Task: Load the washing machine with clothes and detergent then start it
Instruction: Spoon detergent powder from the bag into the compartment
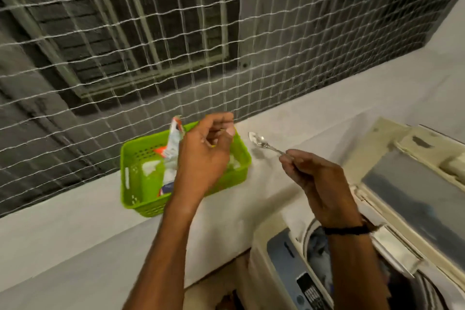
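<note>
White ledge (75, 234), right hand (324, 184) fingers pinching spoon (264, 145), bowl pointing up-left, left hand (203, 158) fingers curled.

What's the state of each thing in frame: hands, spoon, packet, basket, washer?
left hand: curled over the basket, no clear grasp visible
right hand: shut on the spoon handle
spoon: held level, bowl looks empty
detergent packet: upright in the basket, top torn open
green basket: resting on the ledge
washing machine: lid raised, clothes inside the drum
</note>
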`<state>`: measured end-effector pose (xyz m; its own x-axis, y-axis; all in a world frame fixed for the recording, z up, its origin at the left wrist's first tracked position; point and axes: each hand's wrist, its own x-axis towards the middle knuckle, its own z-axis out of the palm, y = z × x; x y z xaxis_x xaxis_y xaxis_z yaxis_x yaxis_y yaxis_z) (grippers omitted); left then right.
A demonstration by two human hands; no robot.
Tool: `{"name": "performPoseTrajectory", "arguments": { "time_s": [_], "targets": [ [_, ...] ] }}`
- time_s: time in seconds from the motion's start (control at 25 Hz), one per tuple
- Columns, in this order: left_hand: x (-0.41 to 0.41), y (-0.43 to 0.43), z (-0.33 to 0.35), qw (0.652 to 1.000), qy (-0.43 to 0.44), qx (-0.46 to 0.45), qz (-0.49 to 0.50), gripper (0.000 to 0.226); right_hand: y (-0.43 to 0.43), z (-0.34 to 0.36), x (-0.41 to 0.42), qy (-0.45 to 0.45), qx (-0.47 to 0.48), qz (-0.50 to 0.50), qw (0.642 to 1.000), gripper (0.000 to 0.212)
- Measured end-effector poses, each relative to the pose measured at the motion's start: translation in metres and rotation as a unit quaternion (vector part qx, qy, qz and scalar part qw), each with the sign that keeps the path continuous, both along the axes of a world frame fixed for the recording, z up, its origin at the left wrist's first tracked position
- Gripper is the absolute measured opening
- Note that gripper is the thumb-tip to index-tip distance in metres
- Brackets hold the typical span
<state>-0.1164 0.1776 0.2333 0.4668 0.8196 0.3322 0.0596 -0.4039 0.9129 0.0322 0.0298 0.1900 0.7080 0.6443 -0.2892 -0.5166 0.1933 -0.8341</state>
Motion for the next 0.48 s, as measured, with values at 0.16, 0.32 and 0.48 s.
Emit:
{"name": "performPoseTrajectory", "arguments": {
  "time_s": [0.16, 0.32, 0.48],
  "targets": [
    [-0.052, 0.051, -0.010, 0.994, 0.052, -0.007, 0.091, 0.015, 0.050, 0.021, -0.029, -0.137, -0.008, 0.080, 0.987, 0.013],
    [-0.079, 0.076, -0.023, 0.963, 0.214, -0.020, 0.162, 0.030, 0.099, 0.013, -0.054, -0.442, -0.164, 0.111, 0.875, 0.015],
    [-0.081, 0.087, -0.037, 0.935, 0.320, -0.091, 0.119, 0.039, 0.133, 0.010, -0.073, -0.583, -0.356, 0.139, 0.717, 0.025]
  ]
}}
